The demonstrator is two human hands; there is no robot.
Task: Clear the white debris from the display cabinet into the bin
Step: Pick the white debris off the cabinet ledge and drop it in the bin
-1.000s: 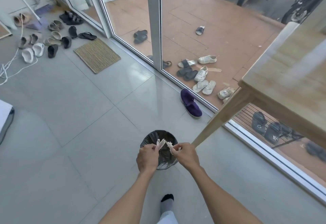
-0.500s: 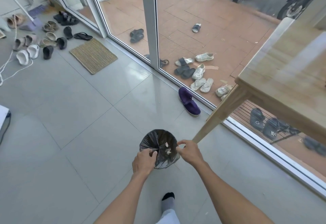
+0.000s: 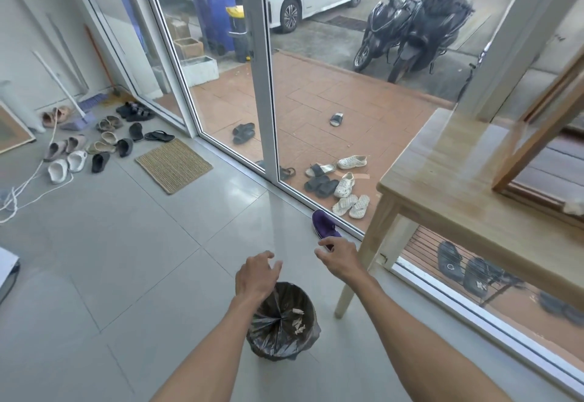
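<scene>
**Operator:** Report hand state and debris location.

**Supervisor:** Both hands are empty, fingers loosely spread. The left hand (image 3: 257, 276) hovers just above the bin's rim at its 11 o'clock. The right hand (image 3: 339, 257) is at the bin's 1 o'clock, clear of the rim, near the table leg (image 3: 363, 262). The bin (image 3: 281, 322), lined with a black bag, stands on the tiled floor at 6 o'clock in the view. Several white debris fragments (image 3: 297, 319) lie inside the liner, on its right-hand side.

**Operator:** Is any debris left to collect?

**Supervisor:** One white scrap (image 3: 573, 207) shows at 3 o'clock, at the frame edge on the wooden table (image 3: 458, 186), against the base of the wooden display cabinet frame (image 3: 537, 139). Most of the cabinet interior is out of view, so the remaining quantity cannot be determined. Judged stage: one load deposited; return trip pending.

**Operator:** Procedure for the return trip?

**Supervisor:**
1. Confirm nothing clings to the palms before leaving the bin.
2. Gather fragments into a closed fist or cupped palms; they look light and likely to scatter.
3. Carry low and release only when directly above the liner opening.
4. Avoid knocking the table leg, which stands close to the bin.
</scene>
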